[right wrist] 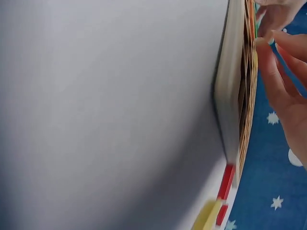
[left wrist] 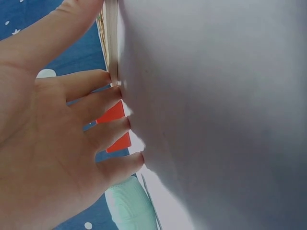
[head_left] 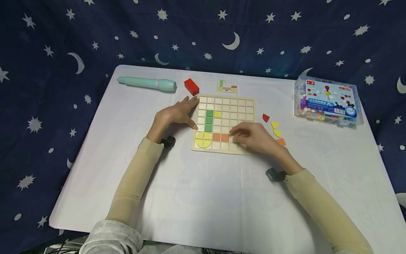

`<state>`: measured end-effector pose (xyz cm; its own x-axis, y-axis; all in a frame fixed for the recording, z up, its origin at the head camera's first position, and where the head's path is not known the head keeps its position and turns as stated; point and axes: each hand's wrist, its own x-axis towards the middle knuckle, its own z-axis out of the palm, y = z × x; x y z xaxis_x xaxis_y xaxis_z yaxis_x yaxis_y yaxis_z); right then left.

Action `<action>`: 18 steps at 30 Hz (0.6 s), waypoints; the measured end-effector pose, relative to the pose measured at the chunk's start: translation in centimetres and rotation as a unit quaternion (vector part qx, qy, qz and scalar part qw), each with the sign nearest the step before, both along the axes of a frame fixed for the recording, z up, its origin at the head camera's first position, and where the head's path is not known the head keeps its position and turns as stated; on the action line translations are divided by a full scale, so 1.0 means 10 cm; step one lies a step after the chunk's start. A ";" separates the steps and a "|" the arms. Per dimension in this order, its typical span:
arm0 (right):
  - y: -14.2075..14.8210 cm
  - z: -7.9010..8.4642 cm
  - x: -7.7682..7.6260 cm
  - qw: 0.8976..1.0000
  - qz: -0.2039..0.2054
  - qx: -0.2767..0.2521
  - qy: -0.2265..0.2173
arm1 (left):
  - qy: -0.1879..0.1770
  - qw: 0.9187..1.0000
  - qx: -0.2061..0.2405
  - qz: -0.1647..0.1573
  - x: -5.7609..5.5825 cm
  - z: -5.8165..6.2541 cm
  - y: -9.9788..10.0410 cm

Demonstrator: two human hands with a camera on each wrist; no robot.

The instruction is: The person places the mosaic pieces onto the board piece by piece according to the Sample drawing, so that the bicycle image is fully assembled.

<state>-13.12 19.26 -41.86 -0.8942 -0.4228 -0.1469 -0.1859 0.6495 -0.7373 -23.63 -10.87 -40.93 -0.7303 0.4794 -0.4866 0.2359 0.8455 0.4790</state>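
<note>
A wooden grid board (head_left: 222, 150) lies mid-table with several coloured tiles on it: green squares (head_left: 209, 120), a yellow piece (head_left: 217, 114), orange squares (head_left: 220, 137) and yellow quarter-rounds (head_left: 203, 140) forming a disc. My left hand (head_left: 179, 113) spreads along the board's left edge, thumb near its lower side. Extended fingers (left wrist: 98, 103) show in the left wrist view, fingertips by the edge. My right hand (head_left: 253, 137) bends over the board, fingertips just right of the orange squares. Thumb and fingers come close together in the right wrist view; I cannot tell whether they hold a tile.
A small pattern card (head_left: 226, 84) and red block (head_left: 191, 86) lie behind the board. To the right are loose red (head_left: 265, 118), yellow (head_left: 277, 133) and orange (head_left: 281, 141) pieces. A mint-green tube (head_left: 147, 83) lies back left, a clear plastic box (head_left: 328, 101) back right.
</note>
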 end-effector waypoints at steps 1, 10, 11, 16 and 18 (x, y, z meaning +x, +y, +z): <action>0.03 0.01 0.01 1.000 -0.005 0.000 0.003 | -0.001 1.000 0.000 0.000 0.00 0.00 0.00; 0.45 0.06 0.14 0.997 -0.068 0.032 0.013 | -0.014 1.000 -0.002 0.012 -0.01 0.02 0.01; 0.50 0.08 0.16 0.996 -0.077 0.038 0.013 | -0.015 1.000 -0.002 0.013 -0.01 0.02 0.02; 0.75 0.11 0.26 0.992 -0.113 0.064 -0.002 | -0.017 1.000 -0.003 0.016 -0.02 0.01 0.02; 0.84 0.11 0.29 0.990 -0.122 0.069 -0.013 | -0.017 1.000 -0.003 0.018 -0.02 0.00 0.02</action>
<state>-10.27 27.67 -40.74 -0.9625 -0.1695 -0.2117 0.0058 0.7676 -0.6409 -23.82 -10.69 -40.90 -0.7300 0.4496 -0.5147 0.1881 0.8562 0.4812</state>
